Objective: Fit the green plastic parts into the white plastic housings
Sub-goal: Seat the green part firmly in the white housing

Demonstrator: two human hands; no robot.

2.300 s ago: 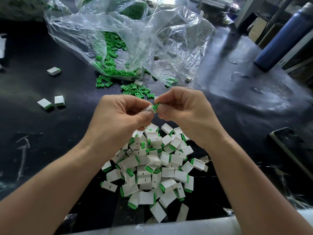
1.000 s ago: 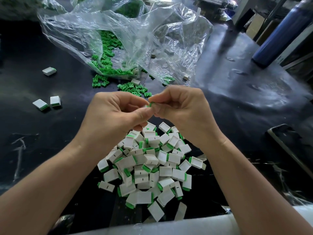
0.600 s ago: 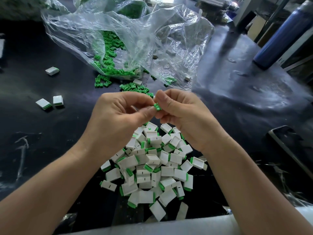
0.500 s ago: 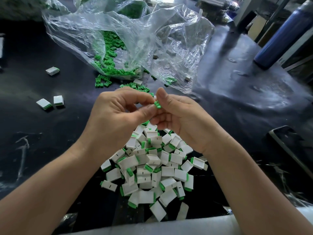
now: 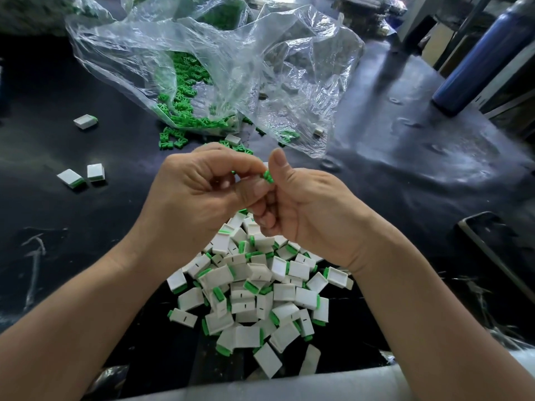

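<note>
Above the dark table my left hand (image 5: 197,195) and my right hand (image 5: 307,206) meet. A small green plastic part (image 5: 267,175) sits between my left fingertips and my right thumb, pinched there. My left fingers curl round something mostly hidden; a white sliver shows inside them. Below the hands lies a pile of white housings with green parts fitted (image 5: 254,293). Loose green parts (image 5: 179,111) spill from a clear plastic bag (image 5: 231,68) at the back.
Three fitted white housings lie apart at the left: two (image 5: 82,175) together and one (image 5: 85,122) farther back. A blue bottle (image 5: 486,56) stands at the back right. A dark flat device (image 5: 492,247) lies at the right edge. A pale table edge (image 5: 260,386) runs along the front.
My right hand has rolled outward: its thumb now points up and the fingers have loosened beneath. The green part stays pinched where the two hands meet.
</note>
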